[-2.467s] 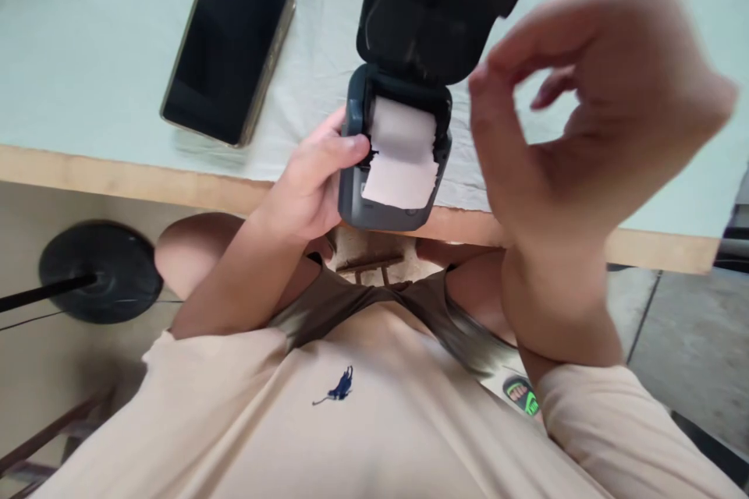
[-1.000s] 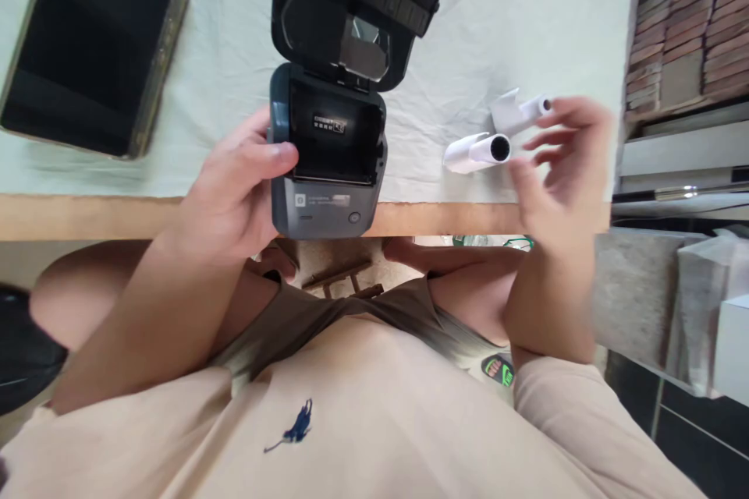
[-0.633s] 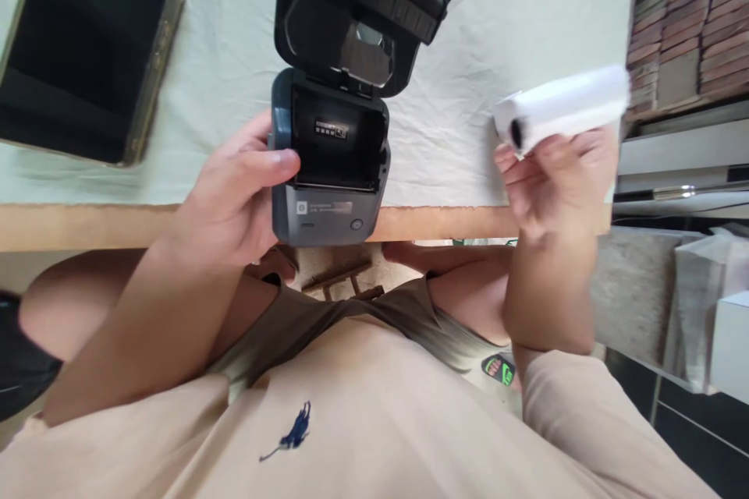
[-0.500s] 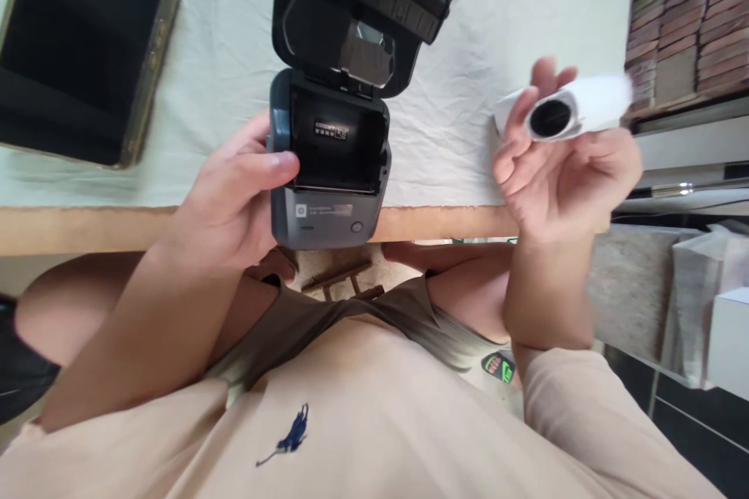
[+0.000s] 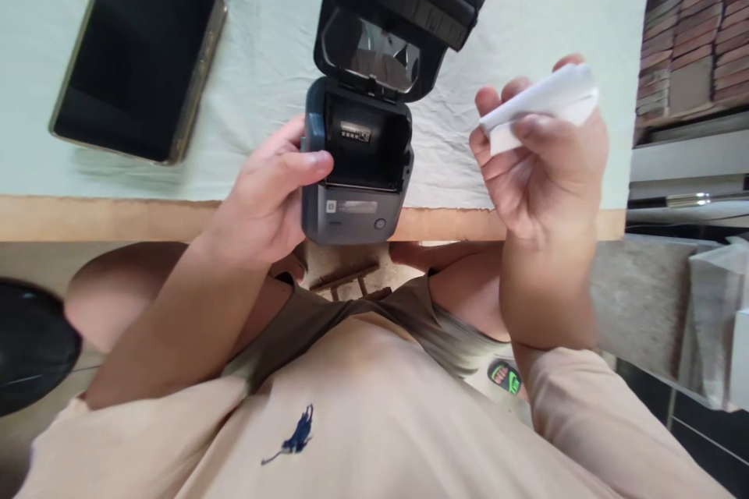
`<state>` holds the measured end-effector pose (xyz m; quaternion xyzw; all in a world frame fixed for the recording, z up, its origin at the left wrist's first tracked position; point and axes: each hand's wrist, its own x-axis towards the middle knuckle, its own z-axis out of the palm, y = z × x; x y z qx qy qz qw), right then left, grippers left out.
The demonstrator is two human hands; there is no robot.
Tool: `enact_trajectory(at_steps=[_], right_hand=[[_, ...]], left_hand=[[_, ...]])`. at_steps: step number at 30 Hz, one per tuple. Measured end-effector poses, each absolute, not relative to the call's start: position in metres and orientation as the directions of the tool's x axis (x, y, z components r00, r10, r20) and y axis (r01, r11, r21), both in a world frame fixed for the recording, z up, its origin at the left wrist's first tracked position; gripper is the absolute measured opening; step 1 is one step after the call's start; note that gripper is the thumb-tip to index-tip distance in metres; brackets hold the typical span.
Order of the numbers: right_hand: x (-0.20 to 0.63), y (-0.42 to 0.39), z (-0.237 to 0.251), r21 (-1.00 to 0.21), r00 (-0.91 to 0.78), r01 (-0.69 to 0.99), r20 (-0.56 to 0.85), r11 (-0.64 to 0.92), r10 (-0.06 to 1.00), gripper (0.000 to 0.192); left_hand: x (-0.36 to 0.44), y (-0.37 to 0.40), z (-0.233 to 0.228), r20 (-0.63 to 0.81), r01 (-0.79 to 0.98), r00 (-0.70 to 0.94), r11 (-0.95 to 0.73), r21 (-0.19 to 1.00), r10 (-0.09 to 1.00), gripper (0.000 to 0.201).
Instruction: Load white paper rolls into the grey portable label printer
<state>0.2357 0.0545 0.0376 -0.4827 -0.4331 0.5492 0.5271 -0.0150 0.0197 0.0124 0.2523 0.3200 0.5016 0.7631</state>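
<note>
My left hand (image 5: 272, 195) grips a dark grey portable label printer (image 5: 354, 218) by its left side, thumb on the rim of the compartment. The printer's hinged black lid (image 5: 398, 8) stands wide open, away from me. Inside the black compartment a small printed label shows and no roll lies in it. To the right, my right hand (image 5: 541, 164) is closed round a white paper roll (image 5: 544, 97), thumb across its near side. The roll is turned so that its core is hidden. Printer and roll are well apart, both held over the table's near edge.
A tablet-like device with a dark screen (image 5: 140, 54) lies on the pale cloth (image 5: 257, 8) at the left. The table's wooden edge (image 5: 111, 218) runs in front of me. Stacked brownish strips (image 5: 696, 23) stand at the right, with clear plastic packaging (image 5: 717, 312) below. A black round seat (image 5: 35, 347) is lower left.
The paper roll has been turned in my right hand, so its dark core no longer shows, and the thumb has come over it. The whole left side of the view has shifted right.
</note>
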Motion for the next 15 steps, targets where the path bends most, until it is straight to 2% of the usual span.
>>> enact_trajectory(at_steps=[4,8,11,15], right_hand=[[0.234,0.063,0.027,-0.993,0.084,-0.12,-0.033,-0.023,0.996,0.039],[0.238,0.069,0.016,-0.998,0.025,-0.06,0.024,0.025,0.999,0.039],[0.232,0.064,0.017,-0.978,-0.019,0.046,0.203,0.203,0.979,0.035],[0.213,0.045,0.032,-0.857,-0.052,0.131,0.495,0.498,0.867,0.026]], left_hand=[[-0.013,0.018,0.01,-0.188,-0.628,0.297,0.34,0.7,0.936,0.021],[-0.015,0.017,0.008,-0.153,-0.643,0.309,0.324,0.693,0.939,0.024],[-0.015,0.016,0.006,-0.155,-0.634,0.3,0.319,0.704,0.941,0.022],[-0.015,0.016,0.003,-0.199,-0.586,0.268,0.323,0.743,0.943,0.029]])
